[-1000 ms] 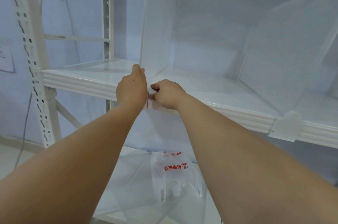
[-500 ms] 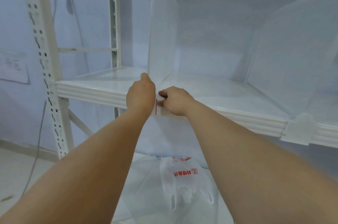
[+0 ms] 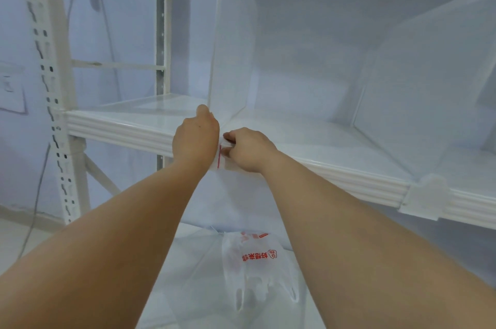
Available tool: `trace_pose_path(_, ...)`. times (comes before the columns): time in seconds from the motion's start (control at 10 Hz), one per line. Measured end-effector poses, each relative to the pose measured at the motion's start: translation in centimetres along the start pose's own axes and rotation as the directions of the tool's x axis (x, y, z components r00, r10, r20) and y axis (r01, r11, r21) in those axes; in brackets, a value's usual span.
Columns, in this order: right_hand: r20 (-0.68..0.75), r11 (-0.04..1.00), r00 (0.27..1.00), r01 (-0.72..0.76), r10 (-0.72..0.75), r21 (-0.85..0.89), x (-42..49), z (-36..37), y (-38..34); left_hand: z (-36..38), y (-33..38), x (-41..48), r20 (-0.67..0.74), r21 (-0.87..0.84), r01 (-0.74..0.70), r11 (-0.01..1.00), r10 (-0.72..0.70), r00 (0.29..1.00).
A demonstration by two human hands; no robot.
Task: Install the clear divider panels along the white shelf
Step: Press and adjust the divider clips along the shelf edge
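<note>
A white shelf [image 3: 128,124] is seen running from 9 o'clock down toward 4 o'clock, its ribbed front edge facing the camera. A clear divider panel [image 3: 233,41] is stood upright on it near the centre, reaching up to 12 o'clock, with its front foot at the shelf's front edge. Both hands are gathered at that foot. The left hand [image 3: 195,138] is curled over the shelf edge just at 9 o'clock of the panel's base, its thumb raised against the panel's lower corner. The right hand [image 3: 251,150] is closed at 3 o'clock of the base, its fingertips [image 3: 228,137] pinched on a small clear strip with a red line [image 3: 219,158] that hangs over the front edge between the two hands. Whether the left hand also grips this strip cannot be told.

A second clear divider panel [image 3: 429,65] is stood on the same shelf at 2 o'clock, well apart from the first, and its clear front clip [image 3: 422,197] is wrapped over the shelf edge at 4 o'clock. A white plastic bag with red print [image 3: 255,261] is seen on the lower shelf at 6 o'clock, between the forearms. A perforated white upright [image 3: 51,87] is seen at 9 o'clock.
</note>
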State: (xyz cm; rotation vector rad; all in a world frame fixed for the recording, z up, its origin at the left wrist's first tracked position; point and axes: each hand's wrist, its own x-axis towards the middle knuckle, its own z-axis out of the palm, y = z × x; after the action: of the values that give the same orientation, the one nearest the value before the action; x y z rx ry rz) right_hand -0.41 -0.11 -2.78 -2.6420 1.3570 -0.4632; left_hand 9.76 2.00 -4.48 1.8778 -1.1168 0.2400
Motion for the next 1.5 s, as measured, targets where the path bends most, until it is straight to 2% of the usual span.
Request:
trace_pose_path(0.1, 0.008, 1.000, 1.000, -0.007, 0.007, 0.010, 0.2, 0.1, 0.0, 0.3, 0.4, -0.4, -0.012, -0.200, 0.050, 0.979, -0.054, 0.998)
trace_pose_path(0.2, 0.007, 0.999, 1.000, -0.012, 0.011, 0.044, 0.0, 0.0, 0.0, 0.3, 1.1, -1.4, -0.055, -0.424, 0.071, 0.903, -0.104, 0.993)
trace_pose_path(0.3, 0.021, 0.999, 0.999, -0.036, 0.036, 0.012, -0.4, -0.4, -0.2, -0.5, 2.0, -2.5, -0.290, -0.291, -0.058, 0.955, -0.030, 0.956)
trace_pose_path(0.4, 0.097, 0.988, 0.995, -0.027, 0.012, 0.150, -0.3, -0.1, -0.9, -1.7, 3.6, -2.9, -0.273, -0.249, -0.228, 0.941, 0.158, 0.949)
trace_pose_path(0.5, 0.055, 0.979, 0.997, 0.038, -0.050, 0.202, -1.3, -0.2, -1.8, -2.6, 5.7, -3.1, -0.080, -0.329, -0.300, 0.895, 0.290, 0.954)
trace_pose_path(0.6, -0.005, 0.857, 0.991, 0.114, -0.134, -0.503, -4.1, -2.1, -0.5, -3.1, 7.9, -3.6, -0.023, -0.376, -0.316, 0.871, 0.333, 0.943)
trace_pose_path(0.7, -0.194, 0.984, 0.979, -0.096, 0.067, -0.148, -5.3, -4.8, 2.1, -3.4, 10.5, -4.4, -0.004, -0.458, -0.266, 0.848, 0.297, 0.955)
trace_pose_path(0.8, -0.417, 0.977, 0.908, -0.120, 0.037, -0.175, -6.7, -7.5, 3.9, -3.7, 13.0, -5.3, 0.007, -0.557, -0.207, 0.805, 0.254, 0.967)
trace_pose_path(0.9, -0.632, 0.954, 0.775, -0.194, 0.007, -0.227, -9.1, -10.3, 6.4, -3.5, 15.1, -6.4, 0.065, -0.613, -0.149, 0.776, 0.237, 0.969)
trace_pose_path(1.0, -0.796, 0.967, 0.606, -0.205, 0.006, -0.149, -11.5, -12.1, 8.2, -2.5, 17.1, -8.0, 0.132, -0.629, -0.153, 0.763, 0.298, 0.945)
trace_pose_path(1.1, -0.842, 0.969, 0.533, -0.241, 0.080, -0.060, -13.2, -13.3, 9.8, -1.1, 19.3, -9.7, 0.157, -0.638, -0.208, 0.741, 0.389, 0.908)
trace_pose_path(1.2, -0.822, 0.957, 0.539, -0.290, 0.184, 0.024, -14.7, -14.2, 11.4, 0.0, 21.5, -11.6, 0.199, -0.680, -0.230, 0.697, 0.477, 0.856)
trace_pose_path(1.3, -0.754, 0.949, 0.594, -0.291, 0.281, 0.124, -15.8, -14.4, 13.1, 1.1, 22.9, -13.1, 0.172, -0.718, -0.290, 0.633, 0.565, 0.807)
trace_pose_path(1.4, -0.696, 0.933, 0.630, -0.310, 0.345, 0.182, -16.6, -14.1, 14.8, 2.5, 23.3, -13.9, 0.186, -0.675, -0.354, 0.647, 0.614, 0.767)
trace_pose_path(1.5, -0.613, 0.899, 0.658, -0.314, 0.437, 0.304, -16.7, -13.5, 16.4, 4.3, 23.6, -14.1, 0.256, -0.624, -0.355, 0.696, 0.611, 0.749)
